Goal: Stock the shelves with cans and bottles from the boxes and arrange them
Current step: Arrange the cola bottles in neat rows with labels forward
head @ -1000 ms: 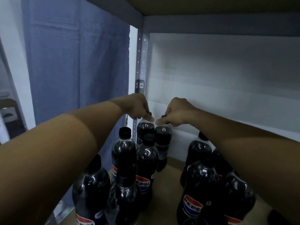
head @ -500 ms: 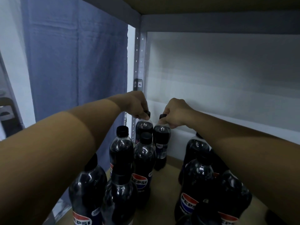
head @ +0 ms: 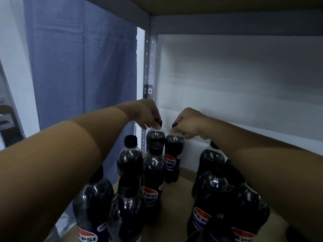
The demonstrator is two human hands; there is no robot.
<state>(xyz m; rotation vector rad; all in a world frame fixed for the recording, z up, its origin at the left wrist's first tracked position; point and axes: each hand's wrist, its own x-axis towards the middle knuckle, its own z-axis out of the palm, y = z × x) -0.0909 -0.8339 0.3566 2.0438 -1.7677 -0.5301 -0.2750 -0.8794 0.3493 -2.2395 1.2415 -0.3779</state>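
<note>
Several dark Pepsi bottles with black caps stand on the brown shelf board (head: 183, 193). At the back left corner, my left hand (head: 147, 115) pinches the cap of the rearmost bottle (head: 155, 136). Beside it, my right hand (head: 187, 123) pinches the cap of a second bottle (head: 172, 154), whose label faces me. Both bottles stand upright, side by side and close together. Two rows of bottles run toward me on the left (head: 130, 159), and a cluster stands on the right (head: 211, 186) under my right forearm.
A grey metal upright (head: 150, 67) with holes marks the shelf's back left corner. The shelf above (head: 227, 7) hangs low overhead. A white wall closes the back. A blue curtain (head: 78, 67) hangs to the left outside the frame. Bare board shows between the two bottle groups.
Both hands stay on the two back bottle caps. The view has shifted slightly and the right bottle's label now faces me more.
</note>
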